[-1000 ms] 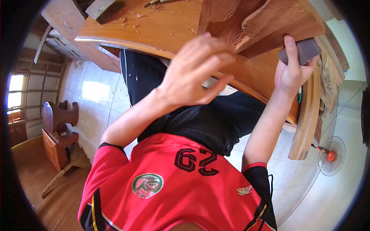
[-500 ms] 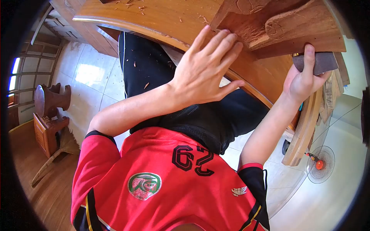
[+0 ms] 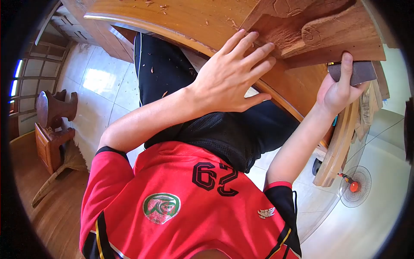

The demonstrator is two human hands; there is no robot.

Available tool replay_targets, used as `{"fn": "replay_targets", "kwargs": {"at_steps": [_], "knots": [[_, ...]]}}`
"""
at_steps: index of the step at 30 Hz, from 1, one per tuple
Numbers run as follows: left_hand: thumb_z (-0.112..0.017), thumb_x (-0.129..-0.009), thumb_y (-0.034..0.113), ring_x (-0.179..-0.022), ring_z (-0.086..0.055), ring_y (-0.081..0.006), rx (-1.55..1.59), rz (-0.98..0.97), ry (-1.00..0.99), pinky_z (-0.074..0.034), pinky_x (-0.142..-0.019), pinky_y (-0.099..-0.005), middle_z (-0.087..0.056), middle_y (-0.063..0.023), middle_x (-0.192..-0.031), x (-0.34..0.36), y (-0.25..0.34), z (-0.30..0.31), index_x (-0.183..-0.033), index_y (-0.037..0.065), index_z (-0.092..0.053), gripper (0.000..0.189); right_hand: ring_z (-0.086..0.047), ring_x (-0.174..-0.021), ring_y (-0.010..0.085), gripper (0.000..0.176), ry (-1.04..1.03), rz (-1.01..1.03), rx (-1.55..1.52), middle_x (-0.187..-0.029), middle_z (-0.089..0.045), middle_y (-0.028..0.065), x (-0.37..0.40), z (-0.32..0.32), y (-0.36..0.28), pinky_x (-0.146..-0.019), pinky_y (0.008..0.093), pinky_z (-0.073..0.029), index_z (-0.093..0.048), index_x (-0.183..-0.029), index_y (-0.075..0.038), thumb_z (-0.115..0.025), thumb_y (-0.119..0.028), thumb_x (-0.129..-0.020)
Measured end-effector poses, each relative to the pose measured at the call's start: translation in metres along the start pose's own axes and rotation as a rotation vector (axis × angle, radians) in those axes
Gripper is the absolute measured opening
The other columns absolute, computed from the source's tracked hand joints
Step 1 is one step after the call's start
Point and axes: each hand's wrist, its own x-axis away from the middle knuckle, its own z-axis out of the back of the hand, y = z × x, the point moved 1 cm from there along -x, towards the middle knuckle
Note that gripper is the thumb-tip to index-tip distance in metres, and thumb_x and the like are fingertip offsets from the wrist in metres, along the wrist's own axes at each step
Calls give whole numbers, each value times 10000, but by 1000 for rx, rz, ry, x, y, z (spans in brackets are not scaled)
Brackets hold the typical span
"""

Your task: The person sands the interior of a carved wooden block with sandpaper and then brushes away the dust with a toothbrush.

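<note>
Right grip (image 3: 335,93): clamps grey rectangular block (image 3: 363,72) — likely for control
Left grip (image 3: 229,77): splayed — over edge of orange wooden counter (image 3: 194,19), by carved brown board (image 3: 330,36)

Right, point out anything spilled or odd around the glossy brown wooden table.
Thin reddish wood shavings lie scattered on the table, and a few flecks dot the black cloth trousers, looking like uncleared debris. Nothing else stands out.

A varnished wooden table (image 3: 181,23) carries loose wood shavings (image 3: 163,7); a carved board (image 3: 332,32) lies on it too.
</note>
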Motion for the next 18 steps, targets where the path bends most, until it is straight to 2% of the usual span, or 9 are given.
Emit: {"fn": "replay_targets", "kwargs": {"at_steps": [5,8,10,11,12,14,16,17,18], "knots": [[-738,-894,450,-1392,-499,-304,20,-94,28,-360,-1205,-507,-561,-109,-1471,-1,2,-7,-1304,94,-619,556,-590,-1270,257,530,9,-10,0,-1367,-608,147,2,-2,-3,-1128,394,-447,-513,-1347,-37,-799,-33,-900],[-796,-860,340,-1326,-560,-302,191,-70,122,-430,-1133,-477,-607,-103,-1422,-5,-4,3,-1263,90,-638,500,-604,-1230,228,568,19,10,-43,-1338,-623,121,2,-8,-5,-1094,373,-457,-516,-1366,-20,-808,1,-880],[-847,-811,195,-1225,-627,-281,175,-75,318,-490,-987,-418,-637,-130,-1341,-9,-18,24,-1257,85,-640,504,-610,-1204,208,602,50,-40,-60,-1318,-630,102,3,-4,-4,-1073,358,-460,-519,-1381,-19,-821,16,-862],[-846,-831,195,-1217,-627,-270,223,-21,469,-489,-991,-405,-633,-140,-1335,-15,-27,31,-1277,75,-627,512,-613,-1191,197,619,74,-60,-62,-1308,-634,93,4,-1,-3,-1062,350,-462,-520,-1389,-19,-827,23,-852],[-845,-851,196,-1208,-628,-258,284,31,612,-488,-996,-391,-628,-149,-1330,-25,-35,36,-1298,65,-614,520,-644,-1076,154,561,97,-52,-69,-1209,-665,52,3,2,-2,-959,315,-501,-569,-1315,-49,-852,12,-834],[-881,-840,221,-1048,-679,-250,521,124,756,-542,-917,-371,-695,-123,-1160,-61,-49,38,-1169,6,-641,461,-652,-935,117,479,116,-80,-67,-1076,-674,6,6,5,-4,-829,279,-519,-598,-1211,-77,-875,-22,-824],[-780,-937,301,-1174,-602,-226,741,137,553,-490,-1004,-367,-615,-124,-1308,-86,-57,41,-1335,12,-539,548,-616,-802,77,420,136,-124,-36,-941,-653,-38,7,5,-7,-714,247,-493,-595,-1108,-95,-894,-50,-816],[-729,-985,341,-1237,-564,-214,839,159,452,-464,-1048,-364,-575,-125,-1383,-98,-61,42,-1418,15,-488,593,-602,-789,67,422,113,-111,-3,-922,-647,-40,8,5,-7,-704,240,-484,-588,-1106,-96,-895,-58,-819],[-840,-910,246,-1145,-614,-173,748,146,407,-486,-998,-338,-647,-121,-1306,-105,-81,37,-1291,-5,-605,513,-589,-776,57,424,89,-99,27,-903,-641,-43,7,5,-9,-694,234,-475,-581,-1103,-98,-896,-66,-821]]}}
